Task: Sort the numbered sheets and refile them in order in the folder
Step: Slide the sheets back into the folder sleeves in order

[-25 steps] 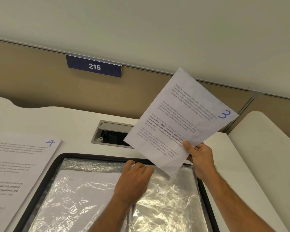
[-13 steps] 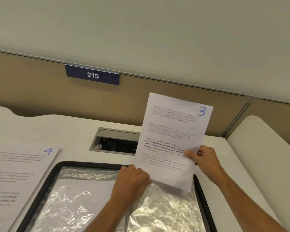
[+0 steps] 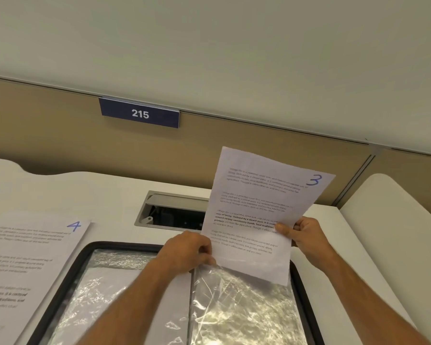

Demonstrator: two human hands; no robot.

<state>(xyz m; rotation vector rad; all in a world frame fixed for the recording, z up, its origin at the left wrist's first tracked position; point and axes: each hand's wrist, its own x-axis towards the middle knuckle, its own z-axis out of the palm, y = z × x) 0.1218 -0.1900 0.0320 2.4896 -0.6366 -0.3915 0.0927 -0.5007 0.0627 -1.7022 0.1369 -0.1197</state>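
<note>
**Inspector:** Your right hand [image 3: 306, 236] pinches sheet 3 [image 3: 264, 215] at its right edge, thumb on the printed face. A second ago that sheet was tilted well over to the right and held high; now it stands nearly upright, and its bottom edge has come down to the top of the right-hand plastic sleeve [image 3: 244, 310] in the open folder [image 3: 306, 295].

**Operator:** And my left hand?

**Inspector:** Your left hand [image 3: 187, 255] lay flat on the sleeve a second ago. Now its fingers are curled at the sleeve's top edge, just beside the sheet's lower left corner — I judge it is gripping the plastic lip to hold the mouth open, though the knuckles hide the pinch itself.

**Operator:** So where does the task stand?

**Inspector:** The sheet is lined up for filing but not yet in: nearly all of it is above the sleeve. The left-hand sleeve [image 3: 115, 295] already holds a sheet; its number cannot be read. Sheet 4 [image 3: 30, 265] lies on the worktop [image 3: 115, 195] to the left of the folder, untouched — by the order, it comes after this one.

**Operator:** Any risk?

**Inspector:** The sleeve is thin and crinkled. If the mouth closes, the sheet's bottom edge may catch and buckle.
</note>
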